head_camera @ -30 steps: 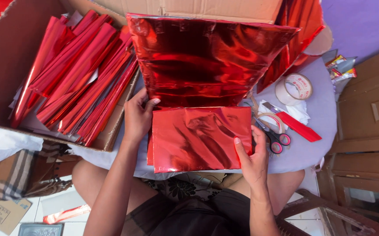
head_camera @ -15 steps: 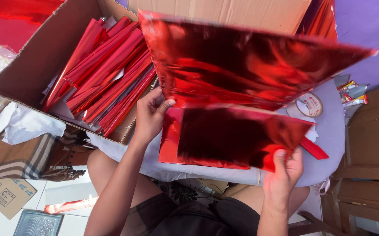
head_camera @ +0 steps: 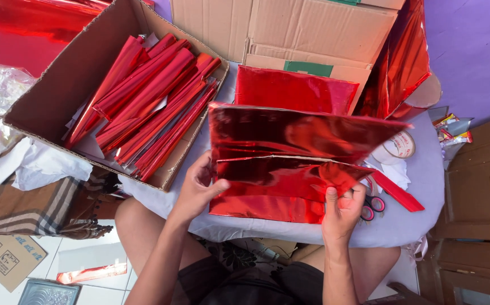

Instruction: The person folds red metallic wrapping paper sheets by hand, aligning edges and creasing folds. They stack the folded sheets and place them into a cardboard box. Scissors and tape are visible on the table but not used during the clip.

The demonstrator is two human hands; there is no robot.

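Note:
A shiny red foil sheet (head_camera: 290,164) lies folded over on a pale round table (head_camera: 414,220) in front of me. My left hand (head_camera: 197,189) grips its left edge, thumb on top. My right hand (head_camera: 341,212) pinches its lower right edge, thumb pressed on the foil. The upper flap of the sheet stands lifted above the lower layer. Behind it another red foil sheet (head_camera: 293,90) leans against a cardboard box (head_camera: 313,28).
An open cardboard box (head_camera: 53,90) at the left holds several rolled red foil tubes (head_camera: 149,107). A tape roll (head_camera: 394,148) and scissors (head_camera: 372,206) lie right of the sheet. More red foil (head_camera: 403,62) hangs at the upper right. Wooden furniture (head_camera: 482,186) stands at the right.
The big lifted foil flap has come down and folded lower over the sheet. My right hand has shifted left along the lower edge. The view has tilted down and left.

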